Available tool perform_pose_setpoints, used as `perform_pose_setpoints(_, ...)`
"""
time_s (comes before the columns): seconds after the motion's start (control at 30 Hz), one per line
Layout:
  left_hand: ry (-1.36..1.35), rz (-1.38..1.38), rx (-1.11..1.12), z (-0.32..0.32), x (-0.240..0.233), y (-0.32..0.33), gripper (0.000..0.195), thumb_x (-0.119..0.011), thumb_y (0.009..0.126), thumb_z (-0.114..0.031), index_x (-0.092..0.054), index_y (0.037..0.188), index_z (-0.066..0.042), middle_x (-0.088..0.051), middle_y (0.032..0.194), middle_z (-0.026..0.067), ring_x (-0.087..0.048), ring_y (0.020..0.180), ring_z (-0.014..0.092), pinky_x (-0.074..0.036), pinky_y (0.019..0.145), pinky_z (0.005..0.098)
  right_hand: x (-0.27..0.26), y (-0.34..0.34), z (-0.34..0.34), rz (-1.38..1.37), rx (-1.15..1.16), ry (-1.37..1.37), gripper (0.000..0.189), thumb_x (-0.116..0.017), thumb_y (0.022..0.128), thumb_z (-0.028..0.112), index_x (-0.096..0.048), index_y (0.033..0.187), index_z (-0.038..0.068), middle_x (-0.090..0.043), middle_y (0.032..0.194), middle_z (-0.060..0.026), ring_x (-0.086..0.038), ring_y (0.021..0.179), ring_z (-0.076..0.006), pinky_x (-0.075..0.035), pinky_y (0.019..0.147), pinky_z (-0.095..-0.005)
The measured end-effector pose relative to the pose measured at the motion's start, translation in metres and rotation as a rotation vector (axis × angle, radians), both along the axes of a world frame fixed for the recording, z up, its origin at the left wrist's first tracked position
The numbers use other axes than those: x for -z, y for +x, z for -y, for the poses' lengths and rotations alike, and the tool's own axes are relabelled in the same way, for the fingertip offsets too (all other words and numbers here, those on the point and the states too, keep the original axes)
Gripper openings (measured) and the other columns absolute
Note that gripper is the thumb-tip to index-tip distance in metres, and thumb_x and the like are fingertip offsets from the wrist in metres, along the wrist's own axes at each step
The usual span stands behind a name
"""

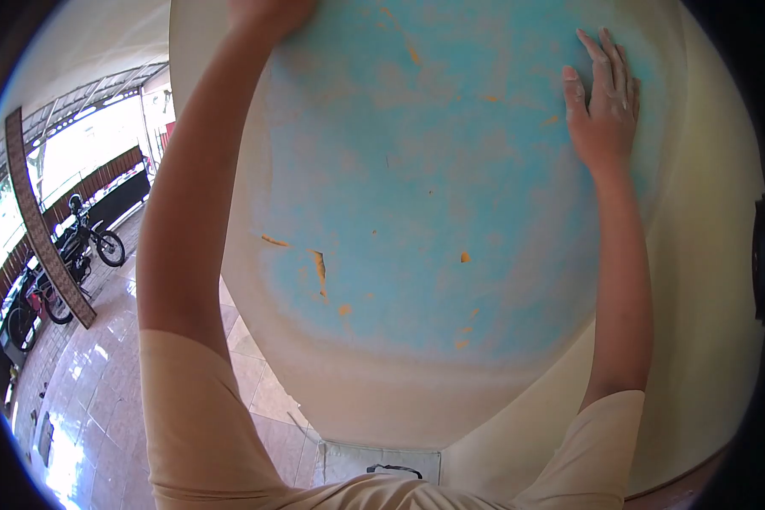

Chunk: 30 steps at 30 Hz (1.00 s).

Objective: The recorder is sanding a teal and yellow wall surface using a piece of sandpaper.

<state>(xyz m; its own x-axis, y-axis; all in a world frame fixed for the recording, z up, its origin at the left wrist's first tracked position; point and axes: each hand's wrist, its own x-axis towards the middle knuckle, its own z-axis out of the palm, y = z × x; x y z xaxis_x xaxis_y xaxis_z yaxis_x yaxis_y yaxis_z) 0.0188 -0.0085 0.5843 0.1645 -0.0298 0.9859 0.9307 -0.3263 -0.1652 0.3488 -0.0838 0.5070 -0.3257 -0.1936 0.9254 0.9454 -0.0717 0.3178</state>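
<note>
Before me is a wall (357,395) with a large turquoise patch (370,210), mottled with pale greyish smears. Small chips and gouges, such as the chipped spot (465,257), show orange-yellow in it. My right hand (609,102) rests against the upper right of the patch, fingers and thumb apart, holding nothing. Whitish dust coats its fingers. At the top left, my left hand (274,11) reaches up to the patch's edge. Its fingers are cut off by the picture's rim, so whether it holds anything is hidden.
A pale, flat item with a black strap (395,470) lies low by the wall's foot. Glossy floor tiles (108,395) extend left, past a slanting-looking patterned pillar (48,223). Motorcycles, including a dark motorcycle (89,239), stand by a fence. A dark object (760,258) sits at the right rim.
</note>
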Motion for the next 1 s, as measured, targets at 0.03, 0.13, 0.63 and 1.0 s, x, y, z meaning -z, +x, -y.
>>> perform_pose_setpoints(0.03, 0.012, 0.095, 0.030, -0.002, -0.003, -0.001, 0.051, -0.026, 0.102, -0.026, -0.029, 0.148, -0.006, -0.027, 0.154, 0.0155, -0.018, 0.146, 0.027, -0.010, 0.120, 0.0384, 0.002, 0.002, 0.000, -0.002, 0.020, -0.002, 0.046, -0.049, 0.095, 0.037, -0.045, 0.140, 0.027, -0.038, 0.150, -0.0016, -0.032, 0.140, -0.0275, -0.022, 0.114, -0.0489)
perform_pose_setpoints(0.13, -0.021, 0.143, 0.147, -0.004, 0.018, 0.010, 0.051, -0.027, 0.102, -0.026, -0.028, 0.149, -0.005, -0.026, 0.155, 0.0150, -0.018, 0.146, 0.027, -0.011, 0.120, 0.0387, 0.013, 0.007, -0.001, -0.044, 0.075, -0.026, 0.048, -0.044, 0.097, 0.043, -0.040, 0.143, 0.030, -0.035, 0.152, 0.0010, -0.029, 0.142, -0.0272, -0.019, 0.114, -0.0517)
perform_pose_setpoints(0.63, -0.020, -0.012, 0.124, -0.021, 0.126, -0.025, 0.056, -0.042, 0.093, -0.022, -0.034, 0.146, -0.005, -0.031, 0.153, 0.0133, -0.023, 0.143, 0.033, -0.018, 0.117, 0.0454, 0.107, 0.003, -0.005, -0.178, 0.130, -0.046, 0.055, -0.039, 0.097, 0.045, -0.033, 0.148, 0.026, -0.031, 0.154, -0.0039, -0.027, 0.142, -0.0322, -0.016, 0.111, -0.0622)
perform_pose_setpoints(1.0, -0.488, -0.030, 0.228, -0.021, 0.556, -0.039, 0.055, -0.045, 0.093, -0.030, -0.044, 0.138, 0.003, -0.038, 0.147, 0.0231, -0.030, 0.136, 0.049, -0.017, 0.109, 0.0642, 0.334, -0.031, 0.005, -0.330, 0.049, -0.315, 0.056, -0.038, 0.097, 0.045, -0.044, 0.143, 0.015, -0.033, 0.152, -0.0146, -0.024, 0.143, -0.0372, -0.005, 0.113, -0.0604)
